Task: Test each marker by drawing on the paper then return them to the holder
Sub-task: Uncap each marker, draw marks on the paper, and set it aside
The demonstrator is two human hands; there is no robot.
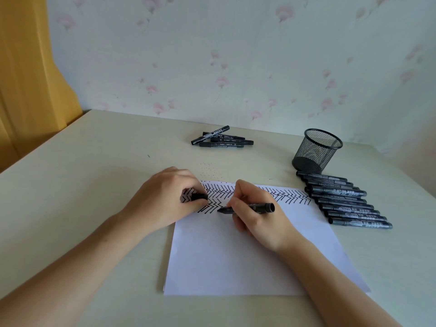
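While the right hand (257,215) grips an uncapped black marker (247,208) between thumb and fingers, its tip touches the paper (236,256) at the end of the second row of zigzag strokes. The left hand (165,197) rests on the upper left corner of the paper, and its curled fingers pinch the black cap (199,197). A first row of black zigzag marks runs along the far edge of the sheet. The paper lies near the front edge of the table (94,161), in the middle. Beside the right edge of the paper, a row of capped markers (342,199) lies side by side, about 9 of them. Just behind this row stands the black mesh holder (317,149), near the far right corner. 4 more markers (221,140) lie in a loose pile near the far edge of the table.
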